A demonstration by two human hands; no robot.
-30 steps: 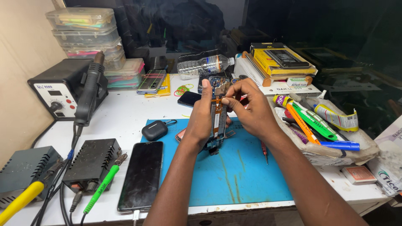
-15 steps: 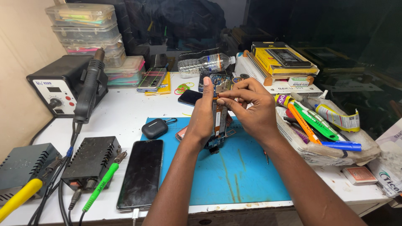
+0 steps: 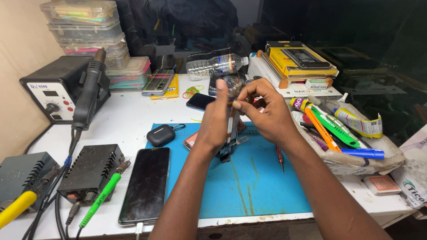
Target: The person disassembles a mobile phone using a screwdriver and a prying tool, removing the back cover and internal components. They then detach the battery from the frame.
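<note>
Left hand: the left hand (image 3: 213, 122) is wrapped around the side of an opened phone (image 3: 231, 133), fingers pressed together along its edge, so the body stands upright and steady near the centre of the frame.
Right hand: the right hand (image 3: 267, 113) pinches at the upper end of the phone with thumb and fingertips, close to the left thumb (what exactly sits between the fingertips is too small to tell).
Phone: lifted above the blue mat (image 3: 249, 186), its lower end just over the mat, probably so that loose parts would drop onto a soft surface and not the bare table (image 3: 133, 111).
Screwdriver: a red screwdriver (image 3: 279, 158) lies on the mat just right of the hands, within easy reach.
Earbud case: a dark earbud case (image 3: 160, 135) rests at the mat's upper left corner, apart from the hands.
Spare phone: a black phone (image 3: 146, 184) lies face up at lower left, a cable at its lower end.
Heat station: a hot-air station (image 3: 60, 93) at upper left, its wand parked upright in the holder, nozzle away from the hands.
Pens: pens and tubes (image 3: 333, 129) heaped on a cloth at the right.
Bottle: a plastic bottle (image 3: 215, 64) lies on its side at the back.
</note>
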